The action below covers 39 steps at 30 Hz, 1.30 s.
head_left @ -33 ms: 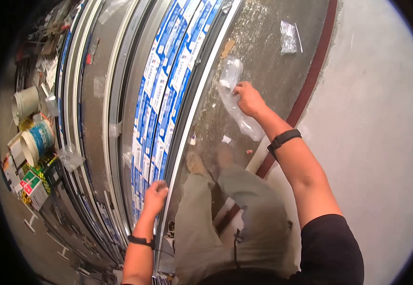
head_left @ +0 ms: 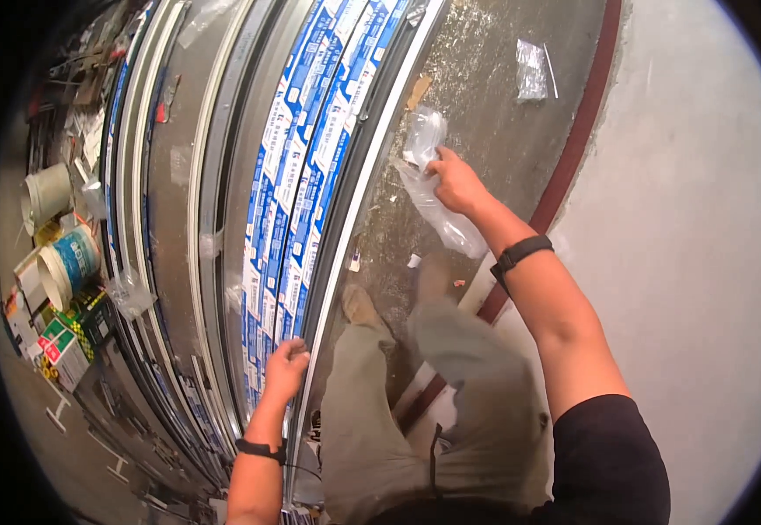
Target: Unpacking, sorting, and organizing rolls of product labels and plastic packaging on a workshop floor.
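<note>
A clear plastic bag (head_left: 450, 223), long and crumpled, spreads over the grey floor beneath my right hand (head_left: 461, 181). The fingers of that hand are closed on the plastic near its upper part; the fingertips are partly hidden. My left hand (head_left: 286, 367) is at the near end of the long rails, loosely curved with finger and thumb apart and nothing visible in it. Beside it run long strips wrapped in blue and white film (head_left: 297, 166) and a dark profile with a white edge (head_left: 380, 149). Whether the left hand touches them I cannot tell.
More long metal profiles (head_left: 210, 157) lie parallel to the left. Beyond them are buckets (head_left: 67, 262) and a green box (head_left: 64, 350). Plastic scraps (head_left: 532, 70) and a brown cardboard piece (head_left: 418, 92) litter the floor. A dark red strip (head_left: 573, 157) borders the pale wall at right.
The plastic under my right hand has shifted slightly, with its middle part spreading left. My right leg has moved, its foot blurred. My left hand has dropped a little.
</note>
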### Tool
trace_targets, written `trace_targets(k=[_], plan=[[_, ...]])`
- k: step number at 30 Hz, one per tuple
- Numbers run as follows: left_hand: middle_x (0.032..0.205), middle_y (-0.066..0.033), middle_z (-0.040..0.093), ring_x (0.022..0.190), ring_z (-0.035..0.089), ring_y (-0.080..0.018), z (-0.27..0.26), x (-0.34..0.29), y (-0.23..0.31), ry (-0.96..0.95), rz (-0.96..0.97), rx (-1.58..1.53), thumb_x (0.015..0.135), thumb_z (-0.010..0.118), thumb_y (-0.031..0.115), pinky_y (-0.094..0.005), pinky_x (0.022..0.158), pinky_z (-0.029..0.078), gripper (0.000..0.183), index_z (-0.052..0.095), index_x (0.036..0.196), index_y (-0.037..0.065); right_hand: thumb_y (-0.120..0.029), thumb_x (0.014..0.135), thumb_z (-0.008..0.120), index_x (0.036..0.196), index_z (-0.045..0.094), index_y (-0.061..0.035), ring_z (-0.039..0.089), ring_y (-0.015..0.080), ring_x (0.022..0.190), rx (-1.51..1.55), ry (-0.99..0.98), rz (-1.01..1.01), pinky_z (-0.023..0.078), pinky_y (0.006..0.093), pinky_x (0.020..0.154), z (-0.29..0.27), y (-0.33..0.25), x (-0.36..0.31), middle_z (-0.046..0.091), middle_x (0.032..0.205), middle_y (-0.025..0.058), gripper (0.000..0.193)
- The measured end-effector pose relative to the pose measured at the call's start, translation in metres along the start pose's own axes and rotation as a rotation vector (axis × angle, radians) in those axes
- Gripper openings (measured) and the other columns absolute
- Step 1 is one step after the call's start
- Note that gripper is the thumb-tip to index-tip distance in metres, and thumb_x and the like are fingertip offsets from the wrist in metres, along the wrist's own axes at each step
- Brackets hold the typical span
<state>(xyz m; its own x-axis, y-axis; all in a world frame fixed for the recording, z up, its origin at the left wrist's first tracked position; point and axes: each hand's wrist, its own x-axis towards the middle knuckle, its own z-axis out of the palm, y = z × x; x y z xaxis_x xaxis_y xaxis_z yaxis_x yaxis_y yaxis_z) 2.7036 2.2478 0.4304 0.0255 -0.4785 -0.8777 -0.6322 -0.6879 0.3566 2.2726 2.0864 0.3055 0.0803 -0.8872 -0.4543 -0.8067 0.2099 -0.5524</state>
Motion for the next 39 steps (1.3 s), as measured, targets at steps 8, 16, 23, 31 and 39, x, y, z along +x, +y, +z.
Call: trace_targets(k=[8, 16, 23, 31, 39], plan=[[0.103, -0.0150, 0.064, 0.094, 0.062, -0.0208, 0.006, -0.003, -0.057, 0.199, -0.451, -0.066, 0.080, 0.063, 0.009, -0.0311, 0.082, 0.048, 0.040, 0.053, 0.116, -0.005, 0.004, 0.076, 0.048, 0.142, 0.029, -0.0118, 0.041, 0.0444, 0.124, 0.048, -0.101, 0.176, 0.039, 0.0432, 0.101, 0.056, 0.072, 0.114, 0.017, 0.147, 0.0294, 0.070], [0.102, -0.0129, 0.064, 0.089, 0.061, -0.0178, 0.042, -0.007, 0.066, 0.091, -0.557, -0.085, 0.082, 0.062, 0.006, -0.0284, 0.076, 0.049, 0.036, 0.054, 0.116, -0.003, -0.010, 0.078, 0.056, 0.090, 0.061, -0.0043, 0.060, 0.0383, 0.093, -0.120, -0.284, 0.094, 0.049, 0.0449, 0.082, 0.046, 0.110, 0.151, 0.063, 0.097, 0.0194, 0.014], [0.104, -0.0130, 0.064, 0.086, 0.060, -0.0161, 0.035, 0.013, 0.192, 0.083, -0.522, -0.110, 0.082, 0.062, 0.007, -0.0262, 0.071, 0.049, 0.037, 0.054, 0.117, -0.004, -0.009, 0.060, 0.079, 0.093, 0.065, -0.0040, 0.059, 0.0327, 0.095, 0.402, 0.487, 0.371, 0.047, 0.0364, 0.085, -0.133, 0.219, 0.183, 0.062, 0.098, 0.0163, 0.036], [0.107, -0.0147, 0.063, 0.093, 0.061, -0.0185, 0.044, 0.102, 0.219, 0.043, -0.447, -0.020, 0.083, 0.063, 0.010, -0.0286, 0.079, 0.048, 0.040, 0.053, 0.118, -0.005, -0.027, 0.067, 0.078, 0.106, 0.063, 0.0005, 0.060, 0.0384, 0.100, 0.177, 0.254, 0.747, 0.047, 0.0435, 0.086, -0.110, 0.362, 0.217, 0.061, 0.107, 0.0260, 0.050], [0.106, -0.0144, 0.065, 0.097, 0.062, -0.0202, 0.022, 0.090, 0.251, 0.029, -0.392, -0.067, 0.082, 0.065, 0.012, -0.0304, 0.083, 0.048, 0.040, 0.055, 0.118, -0.003, -0.015, 0.071, 0.072, 0.106, 0.063, 0.0019, 0.064, 0.0269, 0.089, 0.601, 0.372, 0.741, 0.048, 0.0370, 0.077, -0.141, 0.273, 0.186, 0.067, 0.096, 0.0174, 0.040]])
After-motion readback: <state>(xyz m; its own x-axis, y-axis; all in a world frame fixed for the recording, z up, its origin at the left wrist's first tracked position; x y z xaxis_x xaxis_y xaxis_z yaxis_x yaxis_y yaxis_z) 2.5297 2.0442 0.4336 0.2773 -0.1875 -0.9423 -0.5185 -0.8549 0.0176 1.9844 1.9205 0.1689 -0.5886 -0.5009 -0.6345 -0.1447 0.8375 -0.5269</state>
